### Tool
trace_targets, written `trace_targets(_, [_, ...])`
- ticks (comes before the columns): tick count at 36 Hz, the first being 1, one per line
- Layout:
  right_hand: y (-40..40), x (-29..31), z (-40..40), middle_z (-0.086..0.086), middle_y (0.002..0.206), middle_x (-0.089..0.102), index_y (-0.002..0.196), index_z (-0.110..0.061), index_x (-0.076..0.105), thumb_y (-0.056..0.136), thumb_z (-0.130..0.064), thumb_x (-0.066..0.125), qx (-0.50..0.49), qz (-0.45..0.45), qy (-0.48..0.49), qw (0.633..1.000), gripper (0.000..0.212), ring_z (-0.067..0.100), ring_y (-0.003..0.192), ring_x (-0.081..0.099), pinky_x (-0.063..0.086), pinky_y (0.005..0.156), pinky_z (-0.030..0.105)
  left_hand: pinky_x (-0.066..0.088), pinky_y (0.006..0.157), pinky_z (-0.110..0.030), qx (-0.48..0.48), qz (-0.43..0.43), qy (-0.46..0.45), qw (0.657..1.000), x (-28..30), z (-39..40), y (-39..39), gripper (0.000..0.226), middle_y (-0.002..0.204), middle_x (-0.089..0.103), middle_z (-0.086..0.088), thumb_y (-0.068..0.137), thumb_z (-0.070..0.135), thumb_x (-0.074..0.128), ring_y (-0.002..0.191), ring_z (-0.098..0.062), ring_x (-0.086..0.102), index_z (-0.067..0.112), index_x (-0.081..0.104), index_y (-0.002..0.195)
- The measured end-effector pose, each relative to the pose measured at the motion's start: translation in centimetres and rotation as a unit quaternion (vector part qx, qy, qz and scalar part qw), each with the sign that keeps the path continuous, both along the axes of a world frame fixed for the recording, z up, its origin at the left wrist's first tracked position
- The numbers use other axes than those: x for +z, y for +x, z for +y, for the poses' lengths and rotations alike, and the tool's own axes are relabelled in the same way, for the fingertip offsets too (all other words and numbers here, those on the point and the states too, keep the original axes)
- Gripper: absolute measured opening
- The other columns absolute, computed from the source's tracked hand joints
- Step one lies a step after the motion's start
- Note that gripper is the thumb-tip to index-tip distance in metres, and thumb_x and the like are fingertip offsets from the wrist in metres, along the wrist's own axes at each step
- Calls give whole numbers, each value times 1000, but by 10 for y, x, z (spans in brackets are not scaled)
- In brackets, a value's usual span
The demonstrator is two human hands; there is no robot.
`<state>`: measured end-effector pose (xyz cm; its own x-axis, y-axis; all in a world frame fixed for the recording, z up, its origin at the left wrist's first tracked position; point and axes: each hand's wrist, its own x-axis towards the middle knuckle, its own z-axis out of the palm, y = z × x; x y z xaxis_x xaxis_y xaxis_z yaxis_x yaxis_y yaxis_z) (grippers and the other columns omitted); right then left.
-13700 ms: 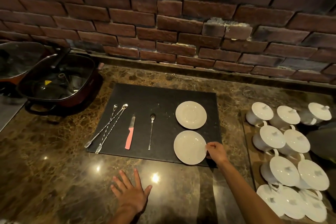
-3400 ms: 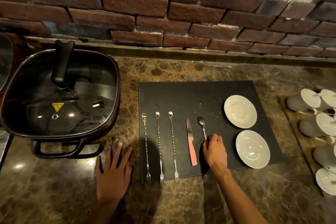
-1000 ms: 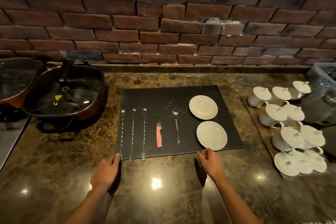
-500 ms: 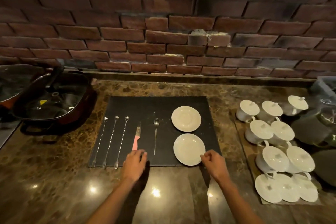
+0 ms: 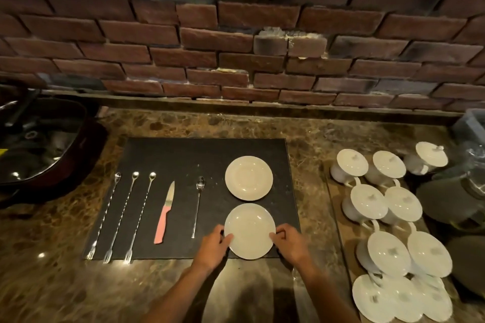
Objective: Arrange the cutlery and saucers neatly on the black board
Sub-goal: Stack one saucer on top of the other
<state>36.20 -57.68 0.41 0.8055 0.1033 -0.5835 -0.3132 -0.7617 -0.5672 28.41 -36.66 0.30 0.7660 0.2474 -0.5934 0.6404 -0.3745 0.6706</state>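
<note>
Your near saucer (image 5: 249,231) sits at the black board's (image 5: 199,155) front right corner, its rim slightly over the front edge. Your left hand (image 5: 212,245) and right hand (image 5: 288,244) pinch its opposite sides, fingers (image 5: 227,238) curled onto the rim. The far saucer (image 5: 248,178) lies just behind it, apart. To the left lie a spoon (image 5: 198,204), a pink-handled knife (image 5: 164,214) and three long forks (image 5: 123,217), parallel. Lidded white cups (image 5: 380,204) crowd the worktop's (image 5: 52,283) right edge; a dark pan (image 5: 39,155) stands at the left. Half a second ago your left hand rested near the knife handle; now it has joined the saucer. Both forearms reach in from the front edge.
</note>
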Motion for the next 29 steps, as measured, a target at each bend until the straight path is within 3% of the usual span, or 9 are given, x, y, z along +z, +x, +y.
trace_targets(4, [2, -8, 3, -2, 77, 67, 91, -19, 61, 91, -23, 64, 8, -4, 2, 1000, 5, 15, 71, 66, 54, 68, 29, 54, 86, -44, 18, 2, 19, 1000, -3, -3, 7, 17, 98, 69, -17, 101, 19, 52, 87, -29, 65, 6, 56, 112])
trace_targets(8, [11, -10, 2, -4, 80, 70, 92, -23, 61, 90, -22, 65, -33, -25, 56, 998, 4, 9, 64, 66, 54, 57, 19, 52, 83, -36, 26, -24, 26, 999, 3, -2, 13, 15, 95, 67, -10, 102, 22, 49, 92, -24, 64, 9, 52, 109])
trace_targets(13, [38, -3, 8, 0, 82, 73, 87, -29, 60, 89, -19, 67, -54, -52, 109, 991, 12, 11, 59, 66, 60, 61, 31, 49, 76, -35, 28, -67, 36, 997, 11, 6, 42, 15, 91, 66, -9, 103, 25, 49, 87, -22, 63, 11, 53, 107])
trace_targets(17, [68, 3, 20, 1, 80, 72, 94, -19, 63, 91, -16, 64, -58, -61, 106, 991, 4, 13, 61, 66, 58, 59, 29, 46, 69, -28, 36, -78, 38, 996, 14, 13, 74, 10, 92, 66, -5, 103, 24, 48, 83, -15, 61, 17, 53, 107])
trace_targets(19, [82, 4, 24, 2, 80, 72, 99, -14, 65, 92, -16, 63, -54, -67, 92, 992, 7, 13, 61, 66, 53, 56, 22, 48, 75, -33, 36, -75, 44, 996, 13, 17, 88, 12, 95, 66, -5, 103, 23, 48, 87, -18, 62, 15, 54, 110])
trace_targets(24, [106, 4, 32, 7, 78, 73, 100, -11, 66, 92, -14, 64, -55, -63, 75, 994, 9, 15, 58, 67, 57, 59, 25, 50, 83, -38, 30, -53, 54, 997, 7, 25, 115, 14, 98, 66, -9, 102, 21, 50, 93, -26, 63, 11, 54, 111])
trace_targets(29, [120, -1, 38, 8, 74, 72, 100, -14, 63, 90, -13, 64, -67, -54, 83, 993, 10, 15, 56, 66, 58, 53, 27, 42, 71, -31, 27, -58, 61, 996, -2, 32, 130, 6, 90, 65, -7, 101, 19, 52, 83, -22, 61, 14, 50, 105])
